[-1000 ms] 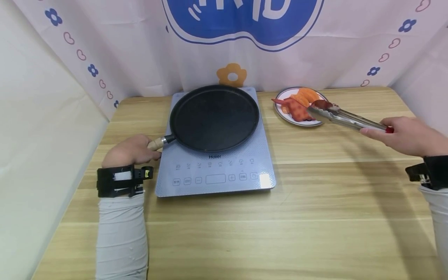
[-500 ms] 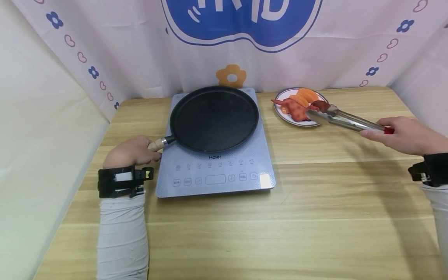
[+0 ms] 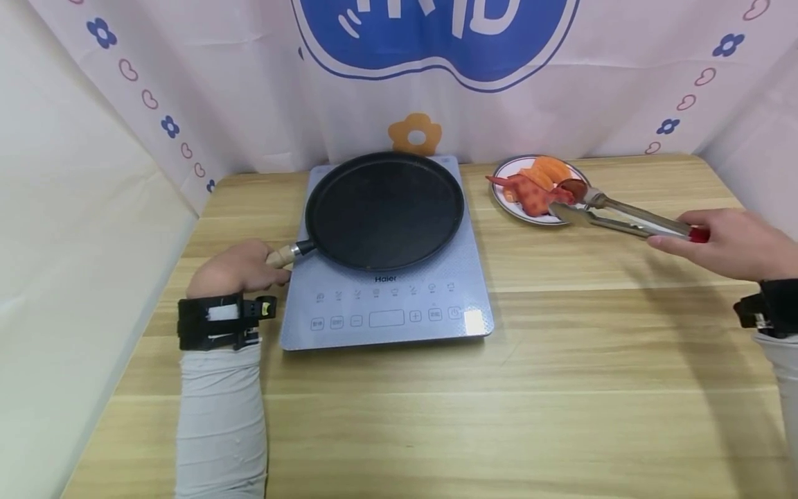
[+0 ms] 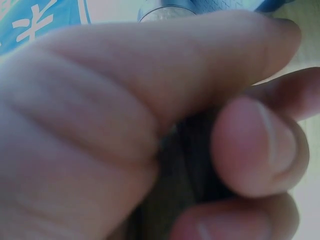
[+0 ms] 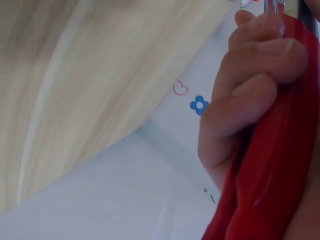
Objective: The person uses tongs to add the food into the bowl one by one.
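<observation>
My left hand (image 3: 233, 269) grips the wooden handle (image 3: 282, 256) of a flat black frying pan (image 3: 383, 208). The pan sits on a pale blue-grey induction cooktop (image 3: 389, 337). In the left wrist view, curled fingers (image 4: 260, 145) and thumb hide most of that handle. My right hand (image 3: 738, 239) holds metal tongs (image 3: 651, 216), its fingers wrapped round their red handle (image 5: 272, 170) in the right wrist view. The tong tips reach over the right side of a white plate (image 3: 512, 167), overlapping the end of a red spotted food piece (image 3: 533, 197). Orange food pieces (image 3: 553, 168) lie behind it.
The wooden table (image 3: 436, 430) carries everything. A white curtain (image 3: 249, 97) printed with a blue logo and flowers hangs right behind the cooktop and plate. White walls (image 3: 75, 229) stand at the left and right sides.
The tongs have turned slightly and their arms show farther apart, the tips staying over the plate's right side. My left hand and the pan hold their place.
</observation>
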A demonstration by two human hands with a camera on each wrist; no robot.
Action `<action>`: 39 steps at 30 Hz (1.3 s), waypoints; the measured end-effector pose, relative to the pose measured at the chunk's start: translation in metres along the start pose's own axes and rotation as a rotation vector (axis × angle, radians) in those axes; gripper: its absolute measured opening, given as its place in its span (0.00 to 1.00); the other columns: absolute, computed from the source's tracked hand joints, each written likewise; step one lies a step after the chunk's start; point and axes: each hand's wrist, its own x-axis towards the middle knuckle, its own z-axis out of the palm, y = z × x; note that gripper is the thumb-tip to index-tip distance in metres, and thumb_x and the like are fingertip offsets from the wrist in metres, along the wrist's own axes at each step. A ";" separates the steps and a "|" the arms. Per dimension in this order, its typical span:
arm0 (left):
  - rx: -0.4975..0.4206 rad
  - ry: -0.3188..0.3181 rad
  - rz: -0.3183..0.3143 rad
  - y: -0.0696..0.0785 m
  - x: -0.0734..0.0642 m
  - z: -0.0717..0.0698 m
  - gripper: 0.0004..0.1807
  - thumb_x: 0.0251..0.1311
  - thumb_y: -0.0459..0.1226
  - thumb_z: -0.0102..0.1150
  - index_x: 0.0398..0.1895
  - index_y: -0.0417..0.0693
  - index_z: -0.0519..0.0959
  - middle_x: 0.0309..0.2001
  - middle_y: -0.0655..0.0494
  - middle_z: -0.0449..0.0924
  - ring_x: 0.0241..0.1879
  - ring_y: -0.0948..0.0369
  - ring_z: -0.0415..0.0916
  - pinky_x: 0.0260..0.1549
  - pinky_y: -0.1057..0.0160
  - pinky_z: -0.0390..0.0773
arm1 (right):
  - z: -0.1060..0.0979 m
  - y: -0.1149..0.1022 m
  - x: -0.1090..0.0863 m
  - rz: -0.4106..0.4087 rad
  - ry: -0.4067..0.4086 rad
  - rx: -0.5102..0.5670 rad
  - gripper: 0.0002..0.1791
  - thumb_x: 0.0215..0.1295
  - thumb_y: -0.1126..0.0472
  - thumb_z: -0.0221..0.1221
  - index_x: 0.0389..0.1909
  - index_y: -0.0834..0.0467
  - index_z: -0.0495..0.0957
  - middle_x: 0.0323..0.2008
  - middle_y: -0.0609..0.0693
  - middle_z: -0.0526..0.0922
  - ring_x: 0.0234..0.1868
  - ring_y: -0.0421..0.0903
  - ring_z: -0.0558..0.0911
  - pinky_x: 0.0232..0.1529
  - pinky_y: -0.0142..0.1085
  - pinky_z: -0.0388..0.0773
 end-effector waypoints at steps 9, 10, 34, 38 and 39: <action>-0.016 -0.003 0.002 0.000 -0.001 0.000 0.13 0.69 0.44 0.59 0.34 0.42 0.76 0.21 0.59 0.74 0.22 0.61 0.71 0.25 0.62 0.73 | 0.010 -0.009 0.013 -0.032 -0.065 0.037 0.32 0.76 0.36 0.56 0.51 0.65 0.77 0.26 0.51 0.70 0.28 0.48 0.69 0.29 0.38 0.61; -0.014 -0.004 0.002 0.000 -0.001 0.000 0.13 0.69 0.44 0.59 0.34 0.42 0.76 0.21 0.59 0.74 0.22 0.61 0.71 0.25 0.62 0.73 | 0.010 -0.010 0.014 -0.032 -0.074 0.041 0.32 0.76 0.36 0.56 0.52 0.65 0.77 0.27 0.52 0.70 0.29 0.48 0.69 0.30 0.38 0.62; -0.010 -0.012 -0.005 -0.001 0.000 -0.002 0.14 0.70 0.45 0.58 0.34 0.42 0.77 0.22 0.58 0.75 0.22 0.60 0.72 0.25 0.62 0.73 | 0.001 -0.033 0.001 -0.034 0.031 -0.057 0.28 0.73 0.33 0.58 0.39 0.58 0.77 0.25 0.51 0.73 0.26 0.49 0.72 0.27 0.40 0.63; -0.012 -0.019 -0.003 0.000 -0.001 -0.002 0.14 0.70 0.44 0.58 0.36 0.41 0.77 0.22 0.58 0.75 0.23 0.60 0.72 0.25 0.63 0.73 | 0.005 -0.036 0.005 -0.038 0.034 -0.045 0.29 0.73 0.31 0.57 0.39 0.57 0.76 0.25 0.50 0.72 0.26 0.49 0.72 0.26 0.40 0.62; -0.012 -0.020 -0.002 0.000 -0.001 -0.002 0.14 0.70 0.44 0.58 0.36 0.40 0.77 0.22 0.58 0.75 0.23 0.60 0.72 0.25 0.63 0.73 | 0.006 -0.036 0.006 -0.036 0.035 -0.036 0.29 0.73 0.31 0.57 0.38 0.56 0.76 0.24 0.50 0.72 0.25 0.49 0.72 0.25 0.40 0.62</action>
